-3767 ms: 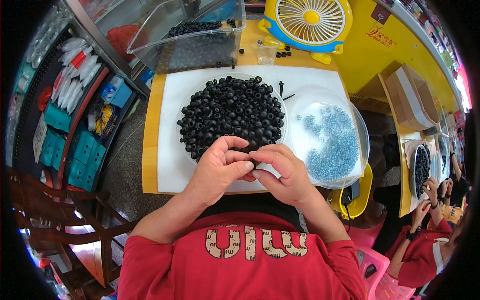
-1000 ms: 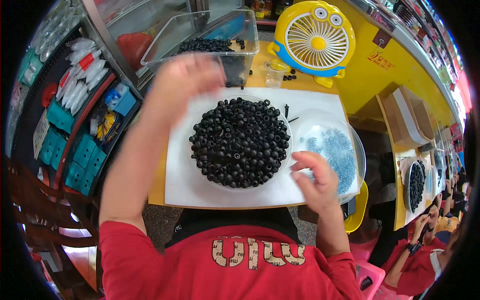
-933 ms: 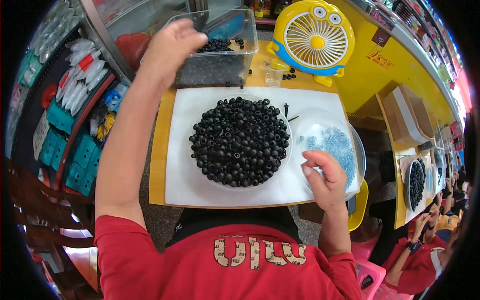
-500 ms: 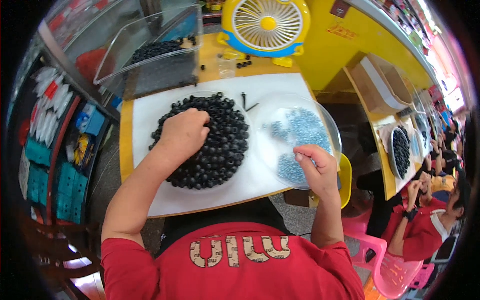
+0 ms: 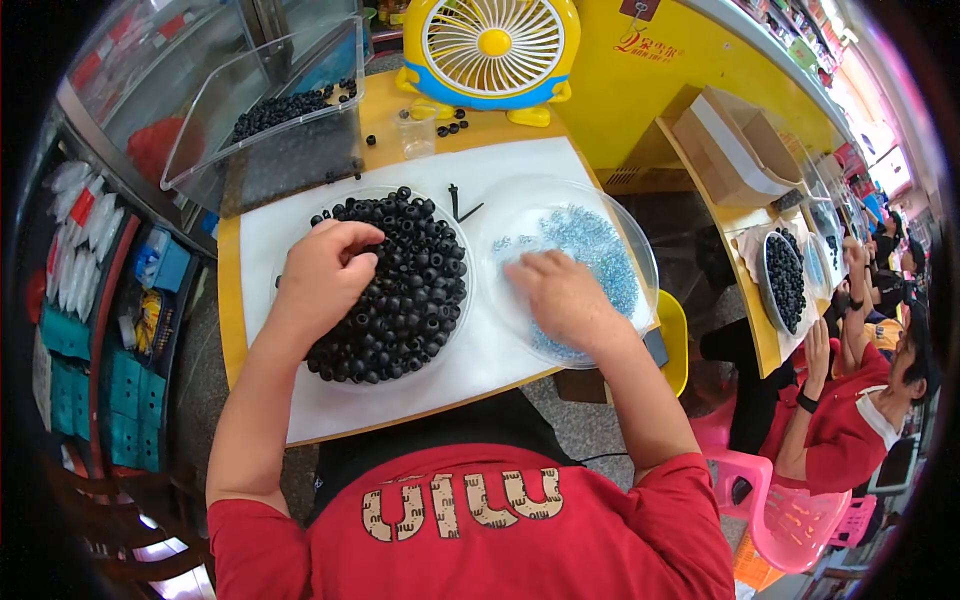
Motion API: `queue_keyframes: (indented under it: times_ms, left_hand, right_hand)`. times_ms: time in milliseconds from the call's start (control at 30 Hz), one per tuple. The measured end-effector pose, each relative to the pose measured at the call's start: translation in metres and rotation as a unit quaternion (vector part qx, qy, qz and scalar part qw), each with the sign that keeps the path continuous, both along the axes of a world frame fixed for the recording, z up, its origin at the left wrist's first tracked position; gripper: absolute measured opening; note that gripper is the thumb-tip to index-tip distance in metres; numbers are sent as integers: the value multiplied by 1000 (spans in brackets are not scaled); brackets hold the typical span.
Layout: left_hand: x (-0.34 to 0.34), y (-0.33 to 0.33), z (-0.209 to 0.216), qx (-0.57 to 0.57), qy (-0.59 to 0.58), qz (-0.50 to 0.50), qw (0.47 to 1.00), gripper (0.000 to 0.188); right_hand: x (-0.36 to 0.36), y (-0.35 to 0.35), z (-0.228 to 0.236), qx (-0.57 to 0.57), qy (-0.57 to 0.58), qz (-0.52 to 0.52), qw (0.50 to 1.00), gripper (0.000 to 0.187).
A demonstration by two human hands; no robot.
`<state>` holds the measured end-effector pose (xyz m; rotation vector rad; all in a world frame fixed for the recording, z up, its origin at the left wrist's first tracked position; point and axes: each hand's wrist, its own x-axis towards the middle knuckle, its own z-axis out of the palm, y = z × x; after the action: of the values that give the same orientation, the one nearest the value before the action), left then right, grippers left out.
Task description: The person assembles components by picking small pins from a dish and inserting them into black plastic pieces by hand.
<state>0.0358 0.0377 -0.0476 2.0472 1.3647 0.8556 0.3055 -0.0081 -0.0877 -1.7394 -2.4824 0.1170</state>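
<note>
Black beads (image 5: 405,310) lie heaped in the left dish (image 5: 471,285), under our left hand (image 5: 325,280), its fingers curled, thumb and forefinger apart. Our right hand (image 5: 567,298) blurs over blue beads (image 5: 600,250) in the right dish (image 5: 508,315); we cannot tell whether it pinches any. Plenty remains loose in both; we see no finished piece on the surface (image 5: 231,310).

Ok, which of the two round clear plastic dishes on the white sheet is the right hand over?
The round clear plastic dish on the right, with tiny pale-blue beads; the left hand is over the other dish, heaped with round black beads.
</note>
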Motion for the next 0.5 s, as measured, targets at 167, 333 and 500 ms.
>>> queue_keyframes:
  times_ms: [167, 333, 500]
  left_hand:
    - [-21, -25, 13, -236, -318, 0, 918, 12]
    - [-27, -46, 4, -322, -464, -27, 825, 10]
    - [-20, -66, -2, -399, -468, -3, 789, 10]
  right_hand:
    - [32, -22, 5, -1, 86, -7, 996, 23]
    - [23, -16, 20, -27, 192, -107, 975, 15]
    - [-13, 10, 7, -25, 131, -66, 989, 15]
